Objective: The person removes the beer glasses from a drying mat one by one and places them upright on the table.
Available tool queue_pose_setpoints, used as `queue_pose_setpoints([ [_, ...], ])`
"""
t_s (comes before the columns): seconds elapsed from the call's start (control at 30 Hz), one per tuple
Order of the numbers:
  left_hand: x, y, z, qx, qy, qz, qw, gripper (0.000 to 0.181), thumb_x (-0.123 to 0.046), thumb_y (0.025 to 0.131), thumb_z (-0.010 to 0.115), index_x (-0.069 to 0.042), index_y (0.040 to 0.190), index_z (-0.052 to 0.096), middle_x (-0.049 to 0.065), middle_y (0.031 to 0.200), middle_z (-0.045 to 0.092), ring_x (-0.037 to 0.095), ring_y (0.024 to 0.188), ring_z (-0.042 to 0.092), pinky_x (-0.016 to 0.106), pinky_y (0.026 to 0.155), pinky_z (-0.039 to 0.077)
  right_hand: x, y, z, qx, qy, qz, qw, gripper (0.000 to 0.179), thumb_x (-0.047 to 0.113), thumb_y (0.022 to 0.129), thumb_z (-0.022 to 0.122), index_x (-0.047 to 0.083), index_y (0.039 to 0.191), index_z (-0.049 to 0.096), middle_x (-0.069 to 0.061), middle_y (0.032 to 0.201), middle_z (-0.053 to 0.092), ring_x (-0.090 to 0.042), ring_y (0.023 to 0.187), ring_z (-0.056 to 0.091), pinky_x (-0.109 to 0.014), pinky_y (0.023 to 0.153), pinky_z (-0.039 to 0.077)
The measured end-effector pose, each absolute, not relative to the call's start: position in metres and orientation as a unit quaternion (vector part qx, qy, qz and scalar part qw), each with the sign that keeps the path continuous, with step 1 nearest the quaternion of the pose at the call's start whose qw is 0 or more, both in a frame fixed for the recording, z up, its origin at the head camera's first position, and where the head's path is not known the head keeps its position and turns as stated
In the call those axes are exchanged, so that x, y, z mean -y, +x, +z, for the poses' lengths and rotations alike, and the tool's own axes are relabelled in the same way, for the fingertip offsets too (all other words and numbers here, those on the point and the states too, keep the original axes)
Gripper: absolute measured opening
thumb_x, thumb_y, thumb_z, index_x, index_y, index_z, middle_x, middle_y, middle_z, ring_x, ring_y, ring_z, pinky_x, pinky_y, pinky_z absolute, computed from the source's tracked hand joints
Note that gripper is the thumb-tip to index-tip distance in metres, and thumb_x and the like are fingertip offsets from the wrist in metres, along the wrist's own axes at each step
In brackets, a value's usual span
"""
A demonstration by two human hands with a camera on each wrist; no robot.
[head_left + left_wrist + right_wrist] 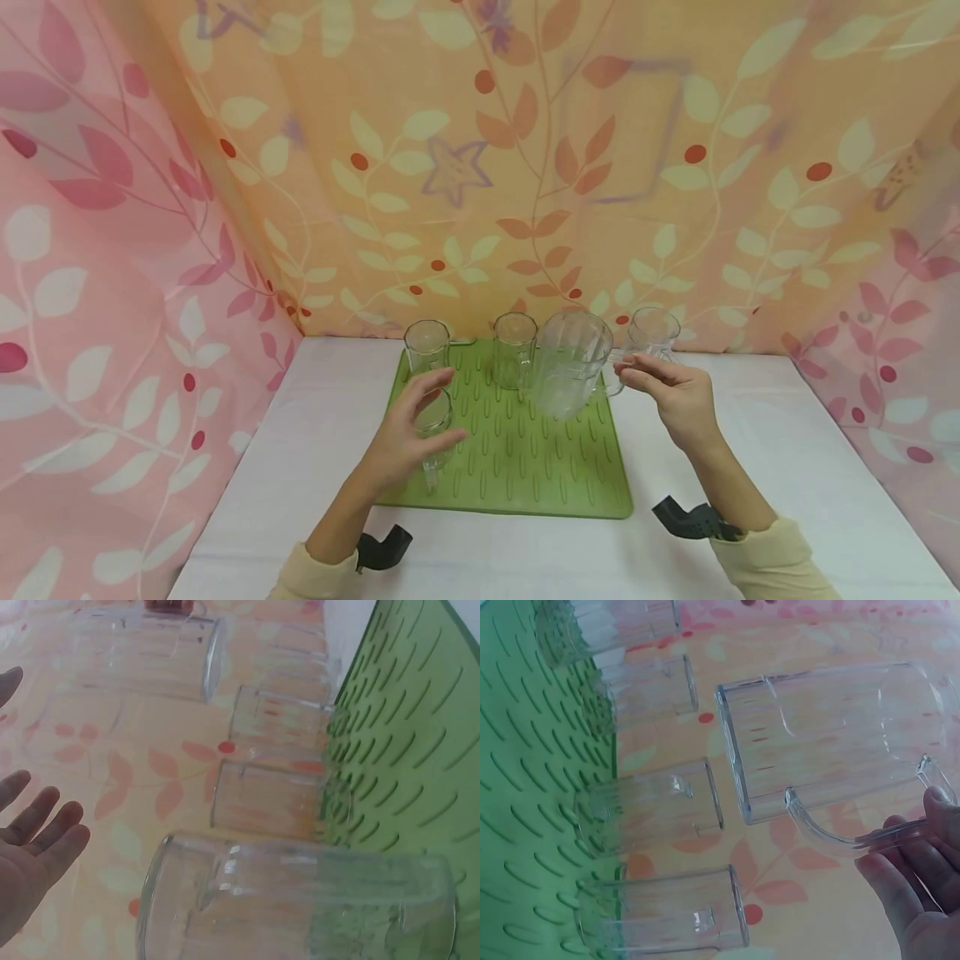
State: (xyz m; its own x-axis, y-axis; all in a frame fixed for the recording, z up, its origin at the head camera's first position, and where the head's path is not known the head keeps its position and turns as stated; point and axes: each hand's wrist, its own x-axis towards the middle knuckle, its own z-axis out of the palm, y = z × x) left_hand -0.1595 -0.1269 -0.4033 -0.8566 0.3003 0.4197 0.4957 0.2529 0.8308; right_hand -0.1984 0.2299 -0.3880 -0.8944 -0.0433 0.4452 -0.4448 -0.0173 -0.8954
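Note:
My right hand [678, 404] pinches the handle of a clear glass mug [572, 362] above the right side of a green ribbed mat [517, 475]. In the right wrist view, the thumb and fingers of that hand [922, 900] close on the handle, and the held mug [832, 742] hangs apart from the mat. My left hand [405, 433] has its fingers spread, above a front-left glass mug [435, 412] that it partly hides. The left wrist view shows the left hand [34, 847] empty and apart from the large nearby mug [300, 900].
More clear glass mugs stand towards the back: one at the left [427, 346], one in the middle [513, 354] and one at the right [654, 329], partly behind the right hand. A white tabletop [262, 467] surrounds the mat. Patterned cloth [450, 233] hangs behind and on both sides.

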Motion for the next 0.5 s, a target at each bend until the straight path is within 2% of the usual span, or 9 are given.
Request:
queue_pose_setpoints([
  [0.1, 0.135, -0.161, -0.404, 0.792, -0.241, -0.552, 0.102, 0.073, -0.004, 0.078, 0.079, -0.005, 0.142, 0.043, 0.011, 0.143, 0.047, 0.026, 0.135, 0.044, 0.030, 0.116, 0.034, -0.235, -0.201, -0.387, 0.677, 0.169, 0.700, 0.156, 0.025, -0.016, 0.083, 0.064, -0.024, 0.107, 0.062, 0.005, 0.091, 0.077, -0.006, 0.086, 0.074, -0.019, 0.078, 0.058],
  [0.2, 0.144, -0.161, -0.405, 0.796, -0.227, -0.549, 0.116, 0.073, -0.002, 0.078, 0.079, -0.003, 0.141, 0.044, 0.015, 0.141, 0.048, 0.026, 0.133, 0.045, 0.030, 0.115, 0.035, -0.240, -0.204, -0.385, 0.663, 0.160, 0.712, 0.168, 0.026, -0.017, 0.082, 0.064, -0.022, 0.108, 0.063, 0.003, 0.090, 0.078, -0.007, 0.085, 0.074, -0.020, 0.077, 0.058],
  [0.27, 0.149, -0.161, -0.407, 0.794, -0.216, -0.556, 0.119, 0.072, -0.001, 0.077, 0.079, -0.004, 0.141, 0.045, 0.015, 0.141, 0.048, 0.020, 0.133, 0.045, 0.027, 0.115, 0.035, -0.242, -0.205, -0.384, 0.654, 0.154, 0.718, 0.178, 0.027, -0.018, 0.082, 0.064, -0.020, 0.108, 0.064, 0.002, 0.089, 0.078, -0.008, 0.084, 0.074, -0.020, 0.077, 0.059],
  [0.4, 0.162, -0.164, -0.413, 0.778, -0.206, -0.578, 0.130, 0.071, 0.004, 0.078, 0.076, 0.001, 0.141, 0.044, 0.021, 0.141, 0.047, 0.002, 0.132, 0.044, 0.016, 0.113, 0.036, -0.248, -0.208, -0.382, 0.641, 0.146, 0.726, 0.203, 0.026, -0.019, 0.082, 0.063, -0.016, 0.107, 0.067, 0.000, 0.088, 0.078, -0.009, 0.083, 0.075, -0.021, 0.075, 0.059],
  [0.43, 0.166, -0.164, -0.414, 0.776, -0.199, -0.584, 0.131, 0.071, 0.005, 0.078, 0.076, 0.002, 0.141, 0.043, 0.022, 0.141, 0.047, -0.001, 0.131, 0.043, 0.013, 0.111, 0.035, -0.250, -0.209, -0.381, 0.637, 0.143, 0.728, 0.207, 0.025, -0.019, 0.082, 0.063, -0.016, 0.107, 0.067, 0.000, 0.087, 0.078, -0.009, 0.083, 0.075, -0.021, 0.075, 0.059],
  [0.5, 0.174, -0.165, -0.418, 0.776, -0.181, -0.590, 0.130, 0.071, 0.005, 0.079, 0.075, 0.003, 0.141, 0.041, 0.025, 0.142, 0.046, 0.004, 0.132, 0.044, 0.010, 0.109, 0.035, -0.253, -0.210, -0.379, 0.626, 0.138, 0.736, 0.217, 0.025, -0.019, 0.082, 0.063, -0.017, 0.106, 0.067, -0.002, 0.087, 0.078, -0.010, 0.082, 0.075, -0.022, 0.074, 0.059],
])
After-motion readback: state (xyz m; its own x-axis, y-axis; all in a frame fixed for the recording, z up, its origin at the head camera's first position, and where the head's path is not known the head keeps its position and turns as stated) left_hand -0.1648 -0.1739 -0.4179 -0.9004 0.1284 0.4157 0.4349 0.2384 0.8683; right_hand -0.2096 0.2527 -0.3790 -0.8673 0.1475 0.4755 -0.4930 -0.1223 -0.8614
